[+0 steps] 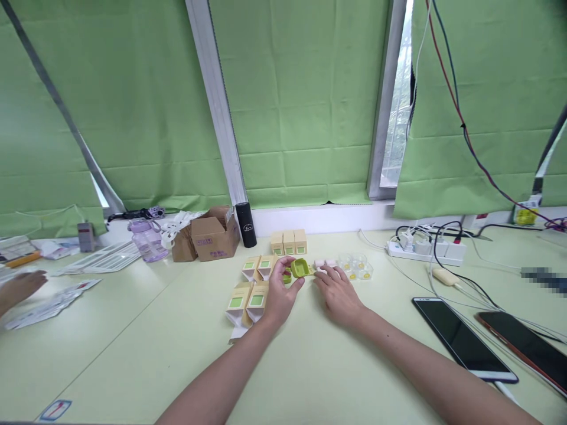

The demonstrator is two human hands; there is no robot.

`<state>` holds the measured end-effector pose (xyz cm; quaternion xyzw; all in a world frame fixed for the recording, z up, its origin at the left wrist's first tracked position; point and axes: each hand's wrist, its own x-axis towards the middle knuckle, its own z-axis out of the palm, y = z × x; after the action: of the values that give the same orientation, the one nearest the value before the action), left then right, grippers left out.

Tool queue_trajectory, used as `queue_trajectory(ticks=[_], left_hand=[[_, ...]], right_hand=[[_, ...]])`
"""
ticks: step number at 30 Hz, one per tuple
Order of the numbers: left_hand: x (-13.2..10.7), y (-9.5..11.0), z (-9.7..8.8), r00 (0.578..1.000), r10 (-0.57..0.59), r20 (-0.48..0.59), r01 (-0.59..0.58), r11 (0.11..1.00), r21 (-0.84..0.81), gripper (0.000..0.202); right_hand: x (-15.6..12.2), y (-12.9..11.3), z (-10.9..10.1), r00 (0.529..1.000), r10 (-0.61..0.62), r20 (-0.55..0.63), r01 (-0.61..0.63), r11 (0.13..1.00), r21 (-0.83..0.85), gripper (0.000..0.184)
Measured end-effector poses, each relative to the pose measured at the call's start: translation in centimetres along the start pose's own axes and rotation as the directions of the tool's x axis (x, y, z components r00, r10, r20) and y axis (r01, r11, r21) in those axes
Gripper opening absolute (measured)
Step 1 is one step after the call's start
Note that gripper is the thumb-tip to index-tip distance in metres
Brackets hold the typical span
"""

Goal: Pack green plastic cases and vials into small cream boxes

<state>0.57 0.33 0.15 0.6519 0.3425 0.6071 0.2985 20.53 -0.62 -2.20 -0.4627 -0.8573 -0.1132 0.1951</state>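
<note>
The person's left hand (pixel 280 290) pinches a small green case (pixel 300 268) between thumb and fingertips, holding it just above the pale table (pixel 133 354), between a cluster of open little cartons (pixel 250 288) and a row of pink pieces (pixel 325 263). The right hand (pixel 339 292) lies flat with loose fingers gripping nothing, its tips just beside the pink pieces, with clear cups (pixel 358 267) a little further right. Three closed cartons (pixel 289 242) stand behind, two phones (pixel 463 337) lie off to the right, and another person's hand (pixel 22 287) rests at the far left.

Makeshift packing workroom, green window blinds (pixel 301 100), power strip (pixel 427 248), small cartons (pixel 289 242)
</note>
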Motion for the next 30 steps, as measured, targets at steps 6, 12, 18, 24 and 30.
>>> queue_trajectory(ticks=[6, 12, 18, 24, 30], left_hand=[[0.0, 0.1, 0.1, 1.0, 0.008, 0.027, -0.005, 0.995, -0.099, 0.046], [-0.3, 0.4, 0.1, 0.999, 0.015, 0.046, -0.011, 0.996, -0.084, 0.046], [-0.3, 0.0, 0.1, 0.999, 0.018, 0.041, -0.015, 0.997, -0.077, 0.046], [-0.2, 0.1, 0.2, 0.999, 0.032, 0.034, -0.028, 0.993, -0.118, 0.046], [-0.2, 0.6, 0.3, 1.0, 0.002, 0.026, 0.001, 0.994, -0.107, 0.046]], right_hand=[[2.3, 0.1, 0.7, 0.997, -0.074, 0.038, 0.077, 0.991, -0.109, 0.033], [3.5, 0.3, 1.6, 0.997, -0.051, 0.057, 0.058, 0.99, -0.129, 0.029], [4.0, 0.5, 2.1, 0.998, -0.036, 0.042, 0.042, 0.989, -0.145, 0.033], [4.2, 0.3, 1.9, 0.998, -0.031, 0.06, 0.039, 0.989, -0.143, 0.031], [3.0, -0.1, 0.8, 0.995, -0.087, -0.045, 0.081, 0.989, -0.122, 0.027]])
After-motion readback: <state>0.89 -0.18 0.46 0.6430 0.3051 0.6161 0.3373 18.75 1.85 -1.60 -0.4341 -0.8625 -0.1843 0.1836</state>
